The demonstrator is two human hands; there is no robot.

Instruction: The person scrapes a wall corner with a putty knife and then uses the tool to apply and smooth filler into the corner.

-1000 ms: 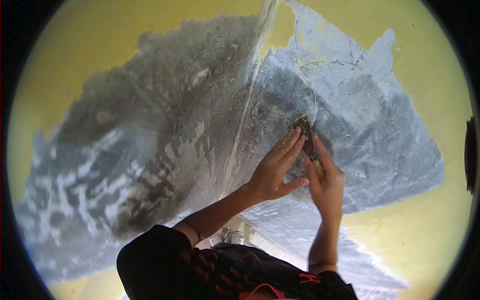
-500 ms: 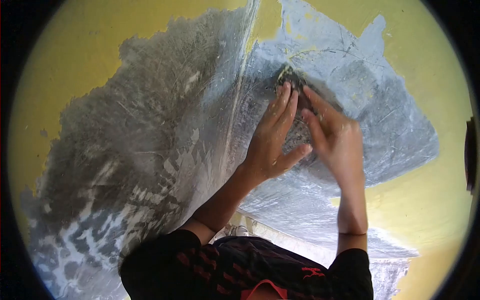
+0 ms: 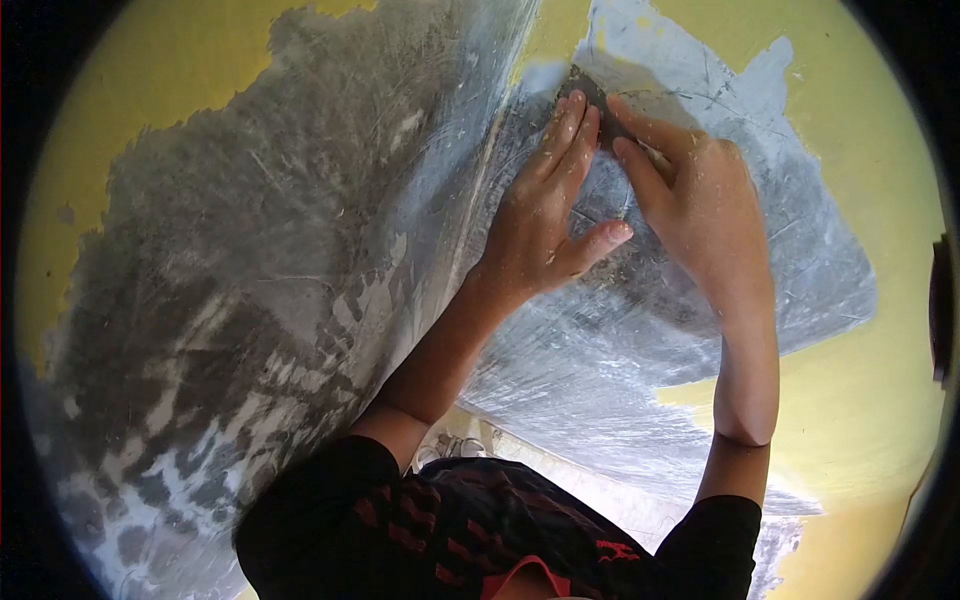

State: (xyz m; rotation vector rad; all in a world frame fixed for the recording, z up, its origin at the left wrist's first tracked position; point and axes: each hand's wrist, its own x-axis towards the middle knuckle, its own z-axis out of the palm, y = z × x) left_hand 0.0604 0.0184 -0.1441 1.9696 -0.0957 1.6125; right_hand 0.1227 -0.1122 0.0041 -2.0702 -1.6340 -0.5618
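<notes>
A dark, flat scraper (image 3: 597, 97) lies against the wall near the top of the scraped patch, just right of the corner. My right hand (image 3: 700, 195) is closed around its lower part, index finger and thumb along the side; most of the handle is hidden by the hand. My left hand (image 3: 545, 205) rests its straight fingers on the blade, with the thumb held out to the side. Under both hands is a grey wall patch (image 3: 800, 270) with scratches and pale smears. Small flecks cling to my fingers.
Yellow paint (image 3: 840, 400) borders the grey patch on the right. Another stripped grey wall (image 3: 260, 220) meets it at a corner line (image 3: 487, 160) on the left. A pale floor (image 3: 600, 485) and shoes (image 3: 473, 447) show below. A dark object (image 3: 940, 310) sits at the right edge.
Both hands and the scraper have moved up the wall. The view has shifted slightly, and my right forearm now lies further right.
</notes>
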